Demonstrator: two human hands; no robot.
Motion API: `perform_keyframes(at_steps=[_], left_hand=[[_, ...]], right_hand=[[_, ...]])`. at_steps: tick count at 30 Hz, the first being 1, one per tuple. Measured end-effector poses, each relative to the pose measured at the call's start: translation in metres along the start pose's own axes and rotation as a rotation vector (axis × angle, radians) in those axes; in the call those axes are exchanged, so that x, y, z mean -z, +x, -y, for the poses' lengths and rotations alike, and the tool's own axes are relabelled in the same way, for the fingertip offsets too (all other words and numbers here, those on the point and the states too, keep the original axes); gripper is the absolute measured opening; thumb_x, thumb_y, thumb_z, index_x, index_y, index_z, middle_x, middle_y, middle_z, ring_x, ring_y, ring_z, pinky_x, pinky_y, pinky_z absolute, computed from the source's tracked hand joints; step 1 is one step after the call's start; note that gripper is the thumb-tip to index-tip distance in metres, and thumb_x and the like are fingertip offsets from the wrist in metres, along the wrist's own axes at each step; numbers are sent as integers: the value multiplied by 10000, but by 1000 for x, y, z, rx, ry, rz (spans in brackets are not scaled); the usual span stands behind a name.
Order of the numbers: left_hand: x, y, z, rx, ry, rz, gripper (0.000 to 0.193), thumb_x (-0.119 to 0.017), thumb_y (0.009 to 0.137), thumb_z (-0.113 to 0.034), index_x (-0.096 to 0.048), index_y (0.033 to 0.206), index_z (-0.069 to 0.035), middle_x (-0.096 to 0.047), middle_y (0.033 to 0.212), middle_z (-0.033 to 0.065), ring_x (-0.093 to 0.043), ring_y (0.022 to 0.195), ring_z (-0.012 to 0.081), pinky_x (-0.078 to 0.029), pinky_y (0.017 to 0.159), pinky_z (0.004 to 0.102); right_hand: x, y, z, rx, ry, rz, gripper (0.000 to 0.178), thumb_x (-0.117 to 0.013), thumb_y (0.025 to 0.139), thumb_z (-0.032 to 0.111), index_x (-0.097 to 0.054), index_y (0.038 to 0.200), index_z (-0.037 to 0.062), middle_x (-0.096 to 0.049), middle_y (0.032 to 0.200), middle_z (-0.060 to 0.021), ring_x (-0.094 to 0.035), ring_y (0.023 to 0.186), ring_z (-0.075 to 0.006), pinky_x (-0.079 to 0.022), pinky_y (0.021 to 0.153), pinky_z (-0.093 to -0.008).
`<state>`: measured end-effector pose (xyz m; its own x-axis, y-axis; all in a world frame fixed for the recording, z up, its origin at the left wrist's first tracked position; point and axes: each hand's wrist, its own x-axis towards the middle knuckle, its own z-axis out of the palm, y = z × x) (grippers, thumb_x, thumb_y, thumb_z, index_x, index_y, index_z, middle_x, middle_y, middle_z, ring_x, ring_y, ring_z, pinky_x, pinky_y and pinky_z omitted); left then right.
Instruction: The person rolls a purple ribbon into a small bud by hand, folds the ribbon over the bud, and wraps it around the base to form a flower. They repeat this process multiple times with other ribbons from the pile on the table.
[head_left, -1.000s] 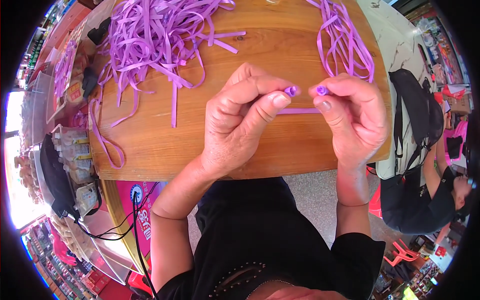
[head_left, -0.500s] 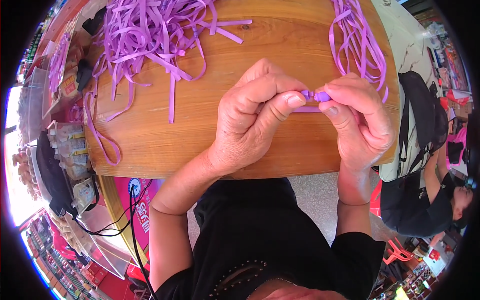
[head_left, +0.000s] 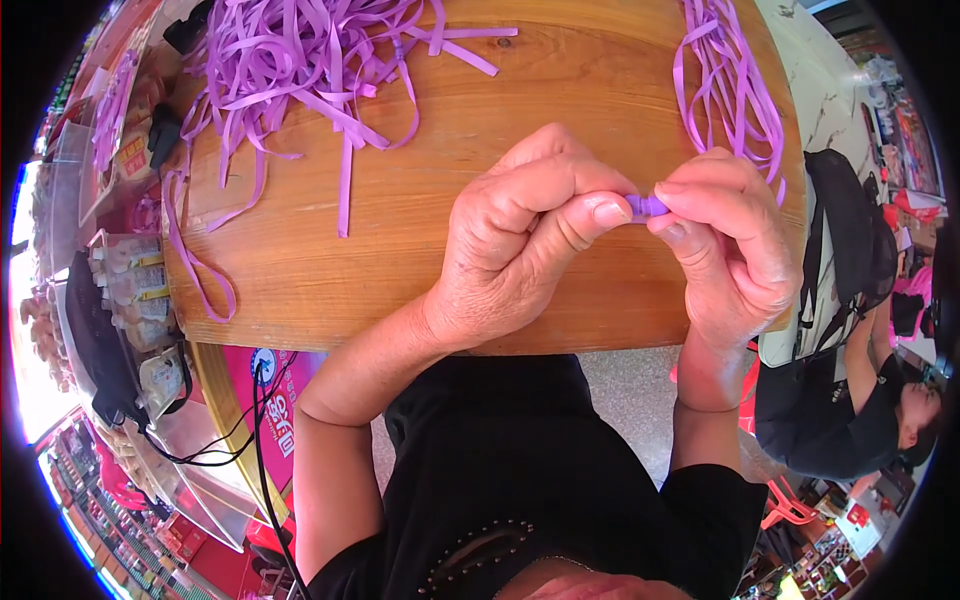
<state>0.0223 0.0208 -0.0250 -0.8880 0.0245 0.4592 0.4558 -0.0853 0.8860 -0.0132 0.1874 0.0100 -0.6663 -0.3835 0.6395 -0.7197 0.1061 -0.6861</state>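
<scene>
My left hand [head_left: 520, 225] and my right hand [head_left: 735, 245] meet over the right half of the wooden table. Each pinches one end of a small purple plastic buckle [head_left: 646, 205] between thumb and fingertips. The buckle's two halves sit end to end, with no gap that I can make out. A bit of purple ribbon shows just below it, and the fingers hide the rest. A tangled heap of purple ribbon lanyards [head_left: 290, 70] lies at the far left. Beyond my right hand lies a looser bunch of lanyards [head_left: 735, 90].
The wooden table [head_left: 390, 270] ends close to my body. Along its left side stand clear bins [head_left: 135, 290] of small parts and black cables [head_left: 215, 460]. At the right are a black bag [head_left: 840, 220] on a pale surface and a seated person [head_left: 850, 420] in dark clothes.
The two buckle halves, slightly apart before, are now pushed together. Both hands have shifted a little to the right in the picture.
</scene>
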Motion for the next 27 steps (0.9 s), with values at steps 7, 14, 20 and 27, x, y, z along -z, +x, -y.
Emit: perform_keyframes(at_steps=[7,14,20,27], left_hand=[[3,-2,-3,67,3,39,122,-597,889,-83,-642,924,24,-580,792,70,-479,720,145,-391,667,260],[4,0,-7,-22,153,61,118,-624,862,-73,-654,925,23,-567,770,67,-472,675,149,-388,615,265],[1,0,-6,-58,194,14,65,-679,818,-85,-667,851,-30,-586,724,40,-490,632,164,-415,558,278],[5,-1,-3,-64,100,84,76,-666,825,-77,-657,853,-7,-578,727,45,-474,620,155,-389,543,272]], right_hand=[[1,-1,-2,28,-45,16,196,-729,713,-43,-664,894,-3,-634,791,-100,-592,674,-175,-460,574,-242],[3,-2,0,94,-113,47,216,-713,697,-68,-635,896,-36,-610,793,-131,-551,683,-204,-423,580,-266],[6,-1,-2,137,-123,91,194,-714,713,-41,-630,888,-43,-606,788,-129,-551,659,-214,-419,562,-283],[9,-1,-1,101,-70,171,195,-716,723,-6,-627,893,-42,-600,783,-133,-541,640,-218,-413,547,-289]])
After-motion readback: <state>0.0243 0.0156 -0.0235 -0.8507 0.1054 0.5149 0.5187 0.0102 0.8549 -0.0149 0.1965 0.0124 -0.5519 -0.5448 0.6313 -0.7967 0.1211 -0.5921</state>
